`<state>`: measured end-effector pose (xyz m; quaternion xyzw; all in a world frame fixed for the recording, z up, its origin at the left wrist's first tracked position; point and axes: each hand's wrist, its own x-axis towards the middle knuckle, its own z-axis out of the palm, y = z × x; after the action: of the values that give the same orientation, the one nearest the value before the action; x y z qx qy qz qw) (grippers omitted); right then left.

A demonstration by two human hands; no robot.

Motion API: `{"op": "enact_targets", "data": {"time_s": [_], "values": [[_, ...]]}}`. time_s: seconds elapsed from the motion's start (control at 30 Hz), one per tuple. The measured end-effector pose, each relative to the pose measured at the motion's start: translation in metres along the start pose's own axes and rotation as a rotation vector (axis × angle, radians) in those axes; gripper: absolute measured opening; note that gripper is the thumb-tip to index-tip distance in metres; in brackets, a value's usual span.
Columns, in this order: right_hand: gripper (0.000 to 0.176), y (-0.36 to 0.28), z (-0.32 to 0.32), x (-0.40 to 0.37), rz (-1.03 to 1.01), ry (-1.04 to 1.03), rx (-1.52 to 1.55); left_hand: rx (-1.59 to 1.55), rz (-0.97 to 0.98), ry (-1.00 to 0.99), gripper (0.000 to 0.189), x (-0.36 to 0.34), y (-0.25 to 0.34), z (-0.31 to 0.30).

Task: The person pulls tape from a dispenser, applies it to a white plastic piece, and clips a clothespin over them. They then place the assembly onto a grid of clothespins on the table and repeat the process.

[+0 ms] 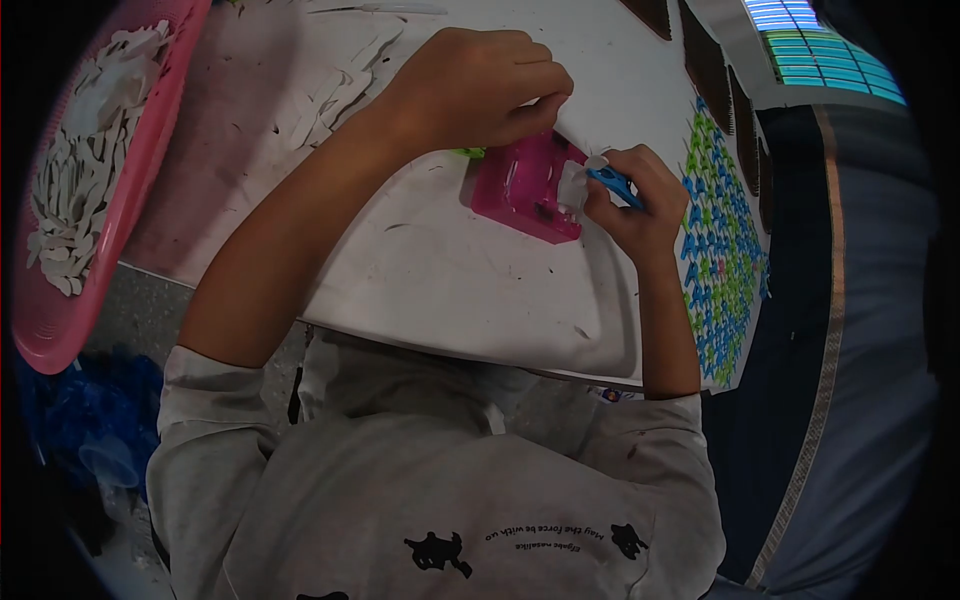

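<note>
A bright pink block (525,190) with a recessed top rests on the white table in front of me. At its far edge is my left hand (490,90), its fingers curled closed; what they hold, if anything, is hidden. My right hand (645,205) pinches a small blue plastic piece (615,186) at the block's right side. A pale, crumpled whitish piece (572,188) lies against the block by those fingertips. Just left of the block, a bit of a green piece (470,152) shows under my left wrist.
Many small blue and green plastic pieces (720,250) cover the table's right side. A pink basket (165,150) of pale flat strips stands at left. More pale strips (345,95) lie beyond my left forearm. Dark panels (705,60) line the far right edge.
</note>
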<state>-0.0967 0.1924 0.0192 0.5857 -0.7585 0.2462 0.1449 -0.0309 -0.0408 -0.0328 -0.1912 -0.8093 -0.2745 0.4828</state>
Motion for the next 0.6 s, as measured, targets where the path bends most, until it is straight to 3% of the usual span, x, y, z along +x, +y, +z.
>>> {"op": "enact_targets", "data": {"time_s": [0.6], "values": [[0.027,-0.003,-0.0095,-0.0025,-0.01,-0.091,-0.026,-0.038,0.009,0.007,0.006,-0.0026,-0.0029,0.0023]]}}
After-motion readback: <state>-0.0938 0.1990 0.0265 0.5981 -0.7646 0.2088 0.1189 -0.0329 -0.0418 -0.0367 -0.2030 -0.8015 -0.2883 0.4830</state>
